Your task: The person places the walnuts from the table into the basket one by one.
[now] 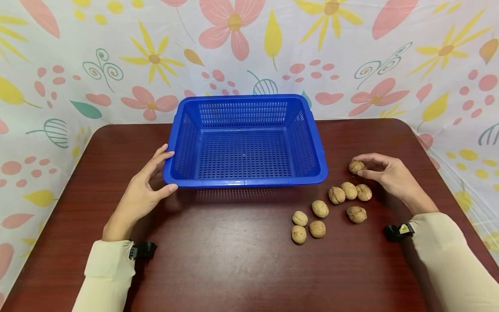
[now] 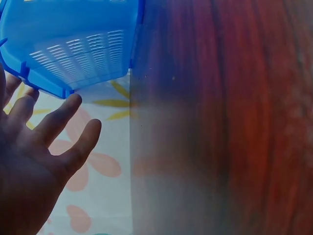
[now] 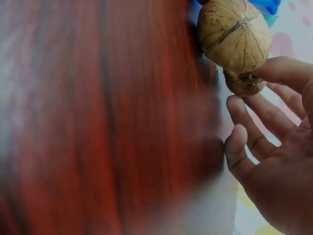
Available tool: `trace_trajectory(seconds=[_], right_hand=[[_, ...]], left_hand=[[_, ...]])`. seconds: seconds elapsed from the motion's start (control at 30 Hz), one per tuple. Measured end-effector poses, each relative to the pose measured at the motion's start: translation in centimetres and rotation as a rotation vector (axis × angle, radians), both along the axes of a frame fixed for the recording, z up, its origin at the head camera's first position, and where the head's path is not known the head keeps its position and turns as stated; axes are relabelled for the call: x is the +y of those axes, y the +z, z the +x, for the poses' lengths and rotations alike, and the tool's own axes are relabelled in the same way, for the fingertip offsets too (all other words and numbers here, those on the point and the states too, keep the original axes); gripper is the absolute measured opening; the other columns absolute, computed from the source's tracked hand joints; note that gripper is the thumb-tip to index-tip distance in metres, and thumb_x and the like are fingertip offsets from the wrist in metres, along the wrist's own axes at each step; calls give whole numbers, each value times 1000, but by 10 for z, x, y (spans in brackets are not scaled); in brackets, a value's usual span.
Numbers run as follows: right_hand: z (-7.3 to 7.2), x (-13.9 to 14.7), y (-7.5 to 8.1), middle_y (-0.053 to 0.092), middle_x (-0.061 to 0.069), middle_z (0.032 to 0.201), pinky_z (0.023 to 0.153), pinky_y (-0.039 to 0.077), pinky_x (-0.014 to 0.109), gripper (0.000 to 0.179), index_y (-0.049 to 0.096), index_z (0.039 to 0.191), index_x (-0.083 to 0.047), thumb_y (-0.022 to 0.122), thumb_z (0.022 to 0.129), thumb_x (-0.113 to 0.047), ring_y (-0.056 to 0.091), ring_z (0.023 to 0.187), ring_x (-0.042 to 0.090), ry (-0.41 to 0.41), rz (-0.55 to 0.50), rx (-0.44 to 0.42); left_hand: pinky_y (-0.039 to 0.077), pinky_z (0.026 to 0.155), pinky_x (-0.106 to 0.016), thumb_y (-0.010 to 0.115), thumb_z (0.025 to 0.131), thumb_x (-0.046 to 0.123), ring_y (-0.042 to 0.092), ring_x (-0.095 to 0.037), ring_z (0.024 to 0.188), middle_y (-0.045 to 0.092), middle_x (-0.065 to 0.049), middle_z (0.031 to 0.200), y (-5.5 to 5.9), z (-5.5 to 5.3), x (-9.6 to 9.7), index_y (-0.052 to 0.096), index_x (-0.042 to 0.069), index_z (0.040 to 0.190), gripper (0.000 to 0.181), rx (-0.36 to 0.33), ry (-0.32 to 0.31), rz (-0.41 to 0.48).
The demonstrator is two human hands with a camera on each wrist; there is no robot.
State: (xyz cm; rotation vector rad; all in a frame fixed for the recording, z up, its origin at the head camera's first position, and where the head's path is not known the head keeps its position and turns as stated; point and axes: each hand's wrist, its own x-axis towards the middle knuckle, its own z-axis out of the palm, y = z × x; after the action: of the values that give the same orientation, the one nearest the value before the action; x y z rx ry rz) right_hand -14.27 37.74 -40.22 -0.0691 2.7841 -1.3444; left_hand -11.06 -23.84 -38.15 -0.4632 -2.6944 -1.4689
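Observation:
A blue plastic basket [image 1: 245,182] with perforated walls stands at the back middle of the table, nothing in it. At its left front corner, my left hand [image 1: 136,195] touches the rim with spread fingers and thumb. In the left wrist view those fingers [image 2: 58,120] look mostly straight against the basket's edge. On the right, my right hand [image 1: 395,180] pinches a walnut [image 1: 356,167] between thumb and fingertips, at or just above the table. The right wrist view shows that walnut [image 3: 244,85] partly hidden behind a nearer walnut [image 3: 234,36].
Several loose walnuts lie right of and in front of the basket, among them a row of three [image 1: 349,190], a single one [image 1: 356,214] and a front cluster [image 1: 299,234]. The dark red-brown table [image 1: 218,260] meets a flower-patterned cloth [image 1: 249,56] behind.

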Motion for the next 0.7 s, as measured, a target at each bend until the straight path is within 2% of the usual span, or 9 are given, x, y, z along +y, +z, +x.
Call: trace_trajectory(seconds=[0.07,0.13,0.27,0.47,0.57,0.7], right_hand=[[2,-1,5,72,-27,103,79,47,7,38,68,133,-4,75,96,-10,64,95,-8,-4,4,3],[3,-3,11,72,-27,105,79,48,7,38,68,134,-4,75,96,-10,65,96,-8,-2,1,14],[5,-11,32,73,-26,108,78,51,7,38,68,133,-4,75,96,-7,67,96,-7,23,-18,67],[-2,-40,71,76,-16,111,78,55,11,37,70,131,-3,74,95,0,70,96,1,123,-65,163],[-8,-61,90,77,-13,111,79,55,11,36,72,131,-7,75,95,-5,71,98,2,171,-46,185],[-20,-95,115,78,-12,110,79,55,12,34,73,131,-14,76,97,-12,72,97,4,230,-10,171]], left_hand=[[45,113,-19,78,93,6,47,-42,147,26,3,174,-1,0,0,45,23,160,76,16,-5,19],[41,104,-5,77,93,4,50,-42,143,27,3,174,-3,0,0,45,21,159,76,27,-8,48],[43,103,-6,77,92,1,54,-42,137,28,4,174,-5,0,1,47,19,158,74,31,-2,93],[46,99,-6,77,92,0,58,-42,130,27,3,174,-6,0,3,49,16,156,72,18,13,134],[48,98,-7,78,91,0,58,-33,131,28,3,174,-6,0,4,50,16,155,72,32,22,133],[50,95,-8,78,90,0,55,-11,133,29,2,173,-8,-1,6,51,16,154,72,51,26,134]])
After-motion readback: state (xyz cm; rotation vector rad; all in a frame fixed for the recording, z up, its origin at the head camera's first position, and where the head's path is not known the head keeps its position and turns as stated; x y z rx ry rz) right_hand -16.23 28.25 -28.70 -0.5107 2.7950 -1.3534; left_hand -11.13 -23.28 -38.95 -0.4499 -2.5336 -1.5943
